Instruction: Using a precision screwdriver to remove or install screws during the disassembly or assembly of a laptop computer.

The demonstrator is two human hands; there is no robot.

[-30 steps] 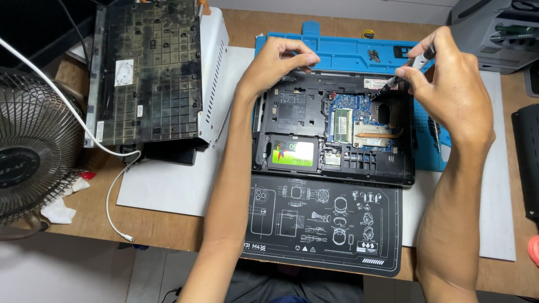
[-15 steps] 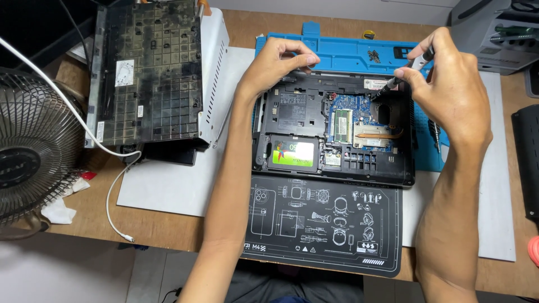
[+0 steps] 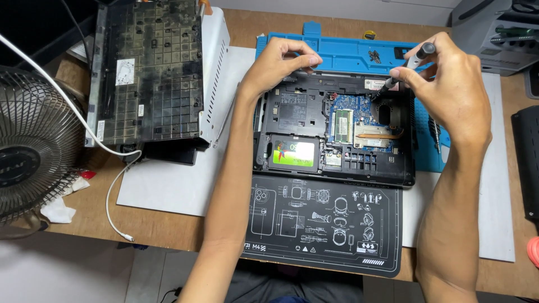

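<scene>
From the head camera, looking down, an opened laptop (image 3: pixel 337 134) lies bottom-up on the wooden bench (image 3: pixel 163 224), its far edge on a blue repair mat (image 3: pixel 342 53) and its near edge just beside a black mat printed with white drawings (image 3: pixel 325 224); the mats likely keep the case from sliding and catch small parts. The right hand (image 3: pixel 449 90) holds a slim screwdriver (image 3: pixel 404 70), its grip closed round the handle with the fingertips pinching the shaft near the top, so the tool stands tilted with its tip down in the far right part of the laptop, beside the copper pipe and blue board (image 3: pixel 351 115). The left hand (image 3: pixel 278 62) rests at the laptop's far left edge, fingers curled and the thumb meeting them in a narrow grip; whether it pinches anything cannot be told, and it seems to steady the case while the tool turns. A green and white drive (image 3: pixel 293 152) sits in the near left bay. A few loose screws (image 3: pixel 373 55) lie on the blue mat, well apart from the tool. To the left, a dusty black cover (image 3: pixel 149 73) leans on a white box, with a white cable (image 3: pixel 84 134) crossing it, and a fan (image 3: pixel 28 151) stands at the bench's left edge.
</scene>
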